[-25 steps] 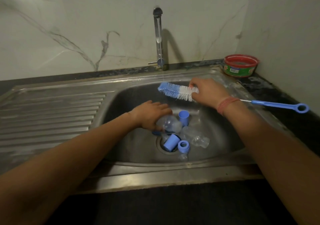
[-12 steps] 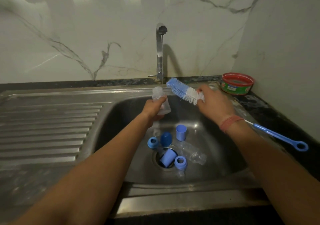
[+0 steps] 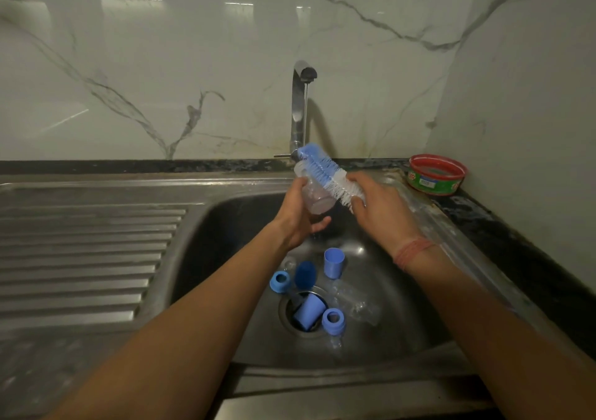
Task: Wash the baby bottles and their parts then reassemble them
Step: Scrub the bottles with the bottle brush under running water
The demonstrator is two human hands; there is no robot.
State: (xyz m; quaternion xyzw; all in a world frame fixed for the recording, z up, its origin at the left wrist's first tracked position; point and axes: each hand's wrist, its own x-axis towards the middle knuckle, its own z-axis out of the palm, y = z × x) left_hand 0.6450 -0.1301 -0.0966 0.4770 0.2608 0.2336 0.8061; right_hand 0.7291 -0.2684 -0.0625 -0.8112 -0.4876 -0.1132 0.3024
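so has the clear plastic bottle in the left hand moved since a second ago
Yes. The clear plastic bottle rose from the sink floor near the drain up toward the faucet, gripped by the left hand.

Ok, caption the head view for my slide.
Left hand holds a clear bottle under the tap; right hand grips the brush.

Wall (image 3: 161, 64): white marble with grey veins
Sink (image 3: 96, 242): steel grey — ribbed drainboard
Tabletop (image 3: 516, 242): black, speckled
Brush (image 3: 325, 174): blue bristles at the tip, white lower down
Bottle (image 3: 314, 197): clear
Caps (image 3: 333, 262): light blue
Rings (image 3: 280, 281): blue
Tub (image 3: 437, 174): red rim — green side
Wristband (image 3: 412, 251): pinkish red
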